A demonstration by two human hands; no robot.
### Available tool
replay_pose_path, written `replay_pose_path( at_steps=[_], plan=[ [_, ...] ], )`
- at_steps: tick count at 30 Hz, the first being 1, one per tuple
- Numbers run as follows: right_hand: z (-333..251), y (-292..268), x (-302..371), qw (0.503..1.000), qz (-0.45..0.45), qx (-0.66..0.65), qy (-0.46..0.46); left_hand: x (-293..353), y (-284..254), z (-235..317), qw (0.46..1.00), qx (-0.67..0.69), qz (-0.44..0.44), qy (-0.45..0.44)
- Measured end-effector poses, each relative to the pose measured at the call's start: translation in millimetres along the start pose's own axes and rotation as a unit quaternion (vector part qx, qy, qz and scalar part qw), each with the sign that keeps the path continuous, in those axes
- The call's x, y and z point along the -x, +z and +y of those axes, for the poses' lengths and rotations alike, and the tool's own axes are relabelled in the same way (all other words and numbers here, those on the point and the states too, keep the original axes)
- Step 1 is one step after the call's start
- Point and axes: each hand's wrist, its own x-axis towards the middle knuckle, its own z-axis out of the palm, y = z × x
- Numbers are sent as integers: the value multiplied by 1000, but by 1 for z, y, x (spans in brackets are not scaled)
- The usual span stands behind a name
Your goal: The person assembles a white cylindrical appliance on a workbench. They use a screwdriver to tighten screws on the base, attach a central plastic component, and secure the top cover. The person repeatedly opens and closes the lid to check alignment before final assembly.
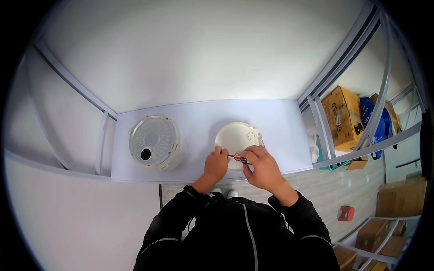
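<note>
My right hand (262, 169) is closed around the red and black handle of a screwdriver (238, 158). The screwdriver lies nearly level, its thin shaft pointing left. At the shaft's far end, the fingers of my left hand (216, 163) are pinched together; the tip is hidden there. Both hands are over the near edge of a round cream-white plastic lid or shell (233, 135), which has a small fitting on its upper right. To the left stands a round white pot-like appliance (176, 153) with a ribbed, see-through top and a black round spot.
The appliance and the lid are on a pale table (199, 122) with a white wall behind. Metal frames border both sides. Beyond the right frame are a cardboard box (342, 115) and a blue bag (382, 122). A red stool-like object (346, 213) sits on the floor.
</note>
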Motion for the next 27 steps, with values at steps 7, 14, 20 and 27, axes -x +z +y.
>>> replay_pose_path(
  at_steps=[7, 14, 20, 27],
  plan=[
    [26, -26, 9, 990, 137, -11, 19, -2, -15, -1, 998, 36, 40, -34],
    [49, -53, 26, 975, 215, -5, 56, 0, -27, 10, 984, -67, 165, 14],
    [57, -60, 47, 967, 242, -12, 77, -26, -31, 31, 976, 3, 187, 114],
    [64, -74, 71, 960, 260, -1, 99, -48, -5, 72, 968, 125, 71, 205]
  ],
)
